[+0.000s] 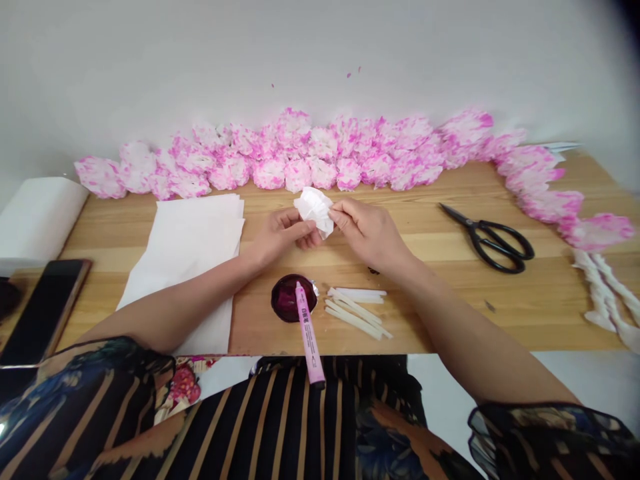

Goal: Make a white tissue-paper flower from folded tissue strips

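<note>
A crumpled white tissue paper flower [315, 205] is held between both hands over the middle of the table. My left hand [287, 233] is closed on its lower left side, thumb in front. Fingers of my right hand [367, 230] pinch its right edge. Below the hands, a pink marker pen [309, 333] rests across a dark round dish [286, 299] stained magenta inside, its end reaching past the table edge. Right of the dish lie several thin off-white sticks [355, 312]. Left of my left hand is a stack of white paper sheets [193, 233].
A row of pink-and-white paper flowers [297, 175] runs along the wall and down the right side. Black-handled scissors [493, 243] lie at right, twisted white paper strips [603, 293] beyond. A phone [45, 310] and a white tissue pack [43, 217] are at left on the wooden table [425, 220].
</note>
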Demonstrator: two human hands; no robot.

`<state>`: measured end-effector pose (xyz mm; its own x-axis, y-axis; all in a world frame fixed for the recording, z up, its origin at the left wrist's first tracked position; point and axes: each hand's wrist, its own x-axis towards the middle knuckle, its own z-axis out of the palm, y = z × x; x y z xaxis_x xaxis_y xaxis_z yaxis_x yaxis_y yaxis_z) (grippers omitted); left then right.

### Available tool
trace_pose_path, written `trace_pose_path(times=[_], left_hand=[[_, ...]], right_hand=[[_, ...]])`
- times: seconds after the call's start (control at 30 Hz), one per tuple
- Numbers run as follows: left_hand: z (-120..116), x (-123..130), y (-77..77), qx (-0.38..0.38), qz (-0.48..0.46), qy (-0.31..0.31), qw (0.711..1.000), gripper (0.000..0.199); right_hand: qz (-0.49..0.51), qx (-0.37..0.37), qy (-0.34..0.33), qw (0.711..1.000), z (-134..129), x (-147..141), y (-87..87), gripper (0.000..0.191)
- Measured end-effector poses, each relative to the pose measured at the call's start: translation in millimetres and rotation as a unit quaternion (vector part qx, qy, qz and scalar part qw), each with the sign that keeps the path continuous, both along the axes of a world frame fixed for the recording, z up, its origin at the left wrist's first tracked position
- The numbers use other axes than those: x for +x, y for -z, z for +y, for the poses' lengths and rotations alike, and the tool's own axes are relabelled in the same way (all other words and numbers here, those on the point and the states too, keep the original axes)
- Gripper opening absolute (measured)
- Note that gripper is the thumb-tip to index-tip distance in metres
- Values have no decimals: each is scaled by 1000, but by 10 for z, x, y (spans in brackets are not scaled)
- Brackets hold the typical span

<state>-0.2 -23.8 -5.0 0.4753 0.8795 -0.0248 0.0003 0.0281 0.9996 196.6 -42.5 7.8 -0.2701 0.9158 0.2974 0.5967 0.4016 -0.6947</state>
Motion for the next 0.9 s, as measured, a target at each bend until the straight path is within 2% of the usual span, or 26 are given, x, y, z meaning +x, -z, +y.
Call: trace_pose_path(times=[0.2,0.33,0.43,0.57,0.73,0.9], left_hand=[[15,-8,41,-26,-33,7,999,23],[17,-5,40,-21,-30,-8,999,34],[10,10,6,17,11,-28,999,44],[-6,30,-41,47,60,-31,997,37],[1,3,-32,35,33,-19,999,24],[17,-9,4,31,24,-2,999,29]], right_hand=[[82,-89,-3,993,-22,-11,-71,36],[77,-81,3,994,-47,-52,-77,23],[84,-79,6,993,-61,-79,-63,18],[103,-91,-8,990,-62,-79,-45,10],[102,-91,10,991,-12,-38,-35,9],[97,-90,21,991,4,-33,-25,9]])
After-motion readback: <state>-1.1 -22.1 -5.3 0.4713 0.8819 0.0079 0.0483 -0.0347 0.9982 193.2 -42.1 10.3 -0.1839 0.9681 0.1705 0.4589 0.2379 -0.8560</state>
